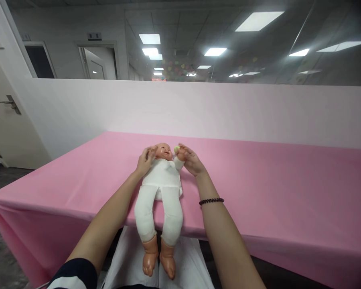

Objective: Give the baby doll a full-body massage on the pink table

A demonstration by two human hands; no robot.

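Note:
A baby doll (161, 174) lies on its back in a white cloth body, its head toward the far side and its bare feet over the table's near edge. My left hand (145, 161) is closed at the side of the doll's head, its fingers curled at the doll's arm; their exact hold is partly hidden. On the other side my right hand (193, 161) grips the doll's raised hand (181, 153). A small yellow-green object (176, 149) shows beside those fingers, too small to name.
A pink cloth (258, 188) covers the table and hangs over its front edge. Behind it stands a white low wall (213, 108) with glass above. A door (9, 108) is at the left. My legs (132, 257) are under the doll's feet.

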